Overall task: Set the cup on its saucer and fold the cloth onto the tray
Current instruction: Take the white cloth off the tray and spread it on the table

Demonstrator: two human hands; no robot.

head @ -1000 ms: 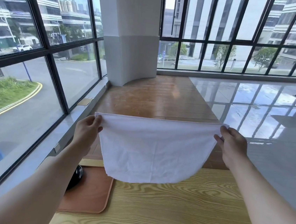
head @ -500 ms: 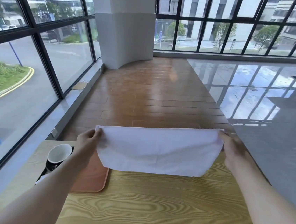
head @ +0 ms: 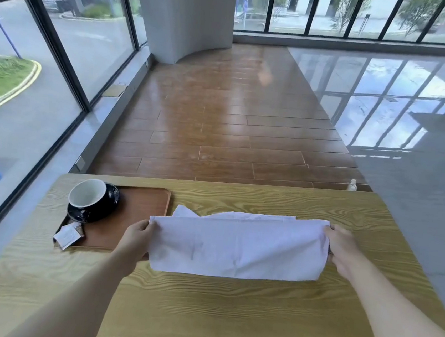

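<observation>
A white cloth (head: 238, 245) is stretched between my hands over the wooden table (head: 227, 319), its lower part lying on the tabletop in a fold. My left hand (head: 137, 237) pinches its left corner; my right hand (head: 342, 249) grips its right end. To the left lies a brown tray (head: 140, 206). On it stands a black cup with a white inside (head: 89, 195), tilted on a black saucer (head: 87, 214).
A small white paper packet (head: 67, 235) lies on the tray's near left corner. The table ends at a glass wall on the left and at its far edge drops to a wooden floor. A small white object (head: 352, 185) stands beyond the far right corner.
Both hands have lowered the cloth from the air onto the table, where it now folds over. The view has tipped down, bringing the tray, cup and saucer into sight.
</observation>
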